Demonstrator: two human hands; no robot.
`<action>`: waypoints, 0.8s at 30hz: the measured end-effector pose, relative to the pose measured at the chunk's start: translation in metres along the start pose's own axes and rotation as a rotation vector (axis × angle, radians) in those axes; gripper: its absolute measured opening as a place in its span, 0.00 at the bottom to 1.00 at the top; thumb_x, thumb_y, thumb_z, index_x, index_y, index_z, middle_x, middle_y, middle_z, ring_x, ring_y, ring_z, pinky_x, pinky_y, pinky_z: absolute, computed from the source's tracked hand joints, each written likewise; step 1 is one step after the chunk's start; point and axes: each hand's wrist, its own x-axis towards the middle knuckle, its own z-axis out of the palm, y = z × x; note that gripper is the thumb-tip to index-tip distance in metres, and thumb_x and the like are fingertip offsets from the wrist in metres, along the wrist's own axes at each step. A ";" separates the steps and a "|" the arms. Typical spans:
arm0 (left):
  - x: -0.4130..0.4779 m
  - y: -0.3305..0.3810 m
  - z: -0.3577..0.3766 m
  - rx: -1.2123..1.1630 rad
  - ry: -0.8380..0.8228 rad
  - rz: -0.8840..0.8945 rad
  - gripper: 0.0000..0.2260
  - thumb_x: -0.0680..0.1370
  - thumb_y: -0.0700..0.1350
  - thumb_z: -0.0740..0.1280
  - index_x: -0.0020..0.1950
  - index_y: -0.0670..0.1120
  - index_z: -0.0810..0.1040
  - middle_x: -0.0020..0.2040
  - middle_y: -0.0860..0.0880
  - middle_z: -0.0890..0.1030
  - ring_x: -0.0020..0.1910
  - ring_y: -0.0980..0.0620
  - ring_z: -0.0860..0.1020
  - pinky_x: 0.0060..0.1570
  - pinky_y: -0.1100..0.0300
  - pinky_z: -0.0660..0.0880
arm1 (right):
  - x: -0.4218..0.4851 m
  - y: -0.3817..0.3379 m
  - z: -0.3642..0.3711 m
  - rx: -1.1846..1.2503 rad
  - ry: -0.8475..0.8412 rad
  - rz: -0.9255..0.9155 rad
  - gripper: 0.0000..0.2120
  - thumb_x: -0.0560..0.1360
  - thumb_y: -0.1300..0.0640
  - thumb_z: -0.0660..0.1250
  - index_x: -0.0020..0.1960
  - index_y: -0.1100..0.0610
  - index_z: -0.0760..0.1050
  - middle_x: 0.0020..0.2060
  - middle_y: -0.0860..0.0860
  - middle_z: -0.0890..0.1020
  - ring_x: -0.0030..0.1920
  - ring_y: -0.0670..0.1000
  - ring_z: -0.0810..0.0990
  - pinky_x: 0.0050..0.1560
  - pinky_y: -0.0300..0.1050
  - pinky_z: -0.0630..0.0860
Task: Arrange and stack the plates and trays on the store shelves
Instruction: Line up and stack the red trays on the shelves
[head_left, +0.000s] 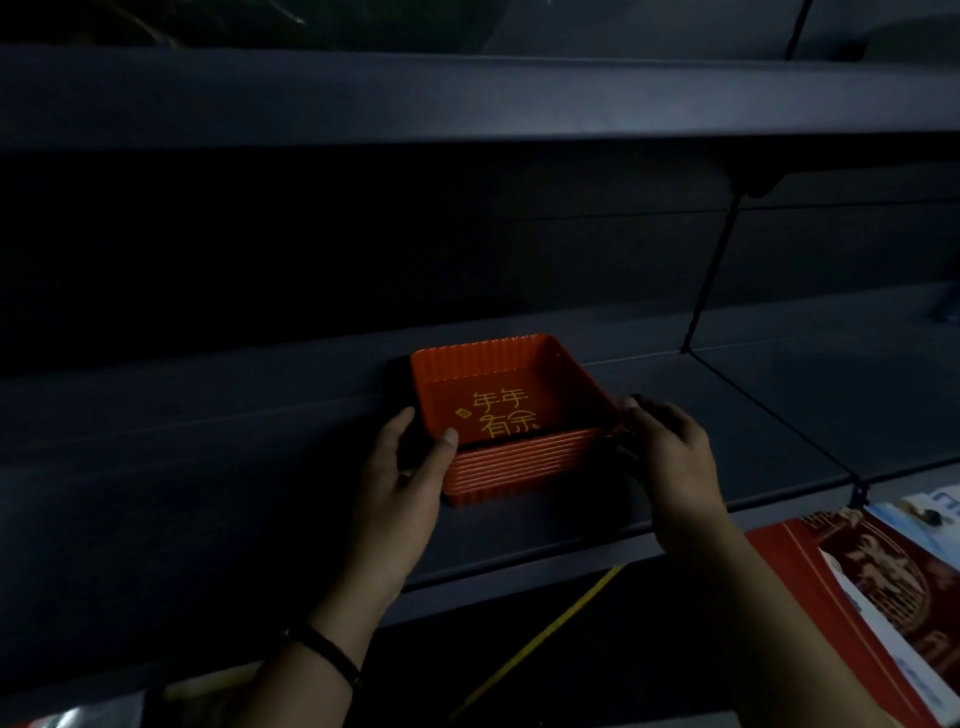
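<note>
Only readable text: gold characters 年年有余, two rows, on the inner floor of the red ribbed square plastic tray (519, 462). Small gold diamond mark to their left. Gold lettering on the red printed box (883, 587) and blue print on the white-blue pack (930, 506) are too blurred to read.

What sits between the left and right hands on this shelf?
Head view: a stack of red trays sits between the left hand and right hand, each gripping one side.

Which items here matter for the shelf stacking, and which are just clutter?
Job: stack of red trays, shelf, left hand, right hand.
Lying about: red box, blue-white pack, yellow cord.
</note>
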 end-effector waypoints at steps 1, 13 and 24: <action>0.001 0.000 0.002 -0.020 -0.032 -0.011 0.29 0.79 0.62 0.71 0.79 0.65 0.67 0.68 0.60 0.78 0.64 0.57 0.79 0.60 0.56 0.77 | 0.002 -0.001 0.000 0.058 -0.056 0.040 0.14 0.83 0.46 0.67 0.62 0.55 0.80 0.55 0.52 0.85 0.57 0.55 0.85 0.54 0.51 0.80; 0.013 -0.006 0.003 -0.194 -0.057 -0.085 0.27 0.78 0.59 0.72 0.77 0.67 0.72 0.68 0.59 0.83 0.67 0.54 0.81 0.67 0.48 0.78 | -0.002 -0.002 0.018 0.261 -0.265 0.234 0.15 0.85 0.47 0.62 0.65 0.53 0.80 0.57 0.60 0.86 0.55 0.62 0.86 0.41 0.51 0.84; -0.034 0.028 -0.016 -0.105 -0.047 -0.026 0.21 0.82 0.55 0.70 0.74 0.68 0.74 0.66 0.58 0.84 0.65 0.54 0.83 0.68 0.43 0.79 | -0.056 -0.008 -0.002 0.153 -0.179 -0.034 0.14 0.84 0.48 0.65 0.66 0.49 0.81 0.52 0.52 0.87 0.51 0.52 0.86 0.45 0.44 0.82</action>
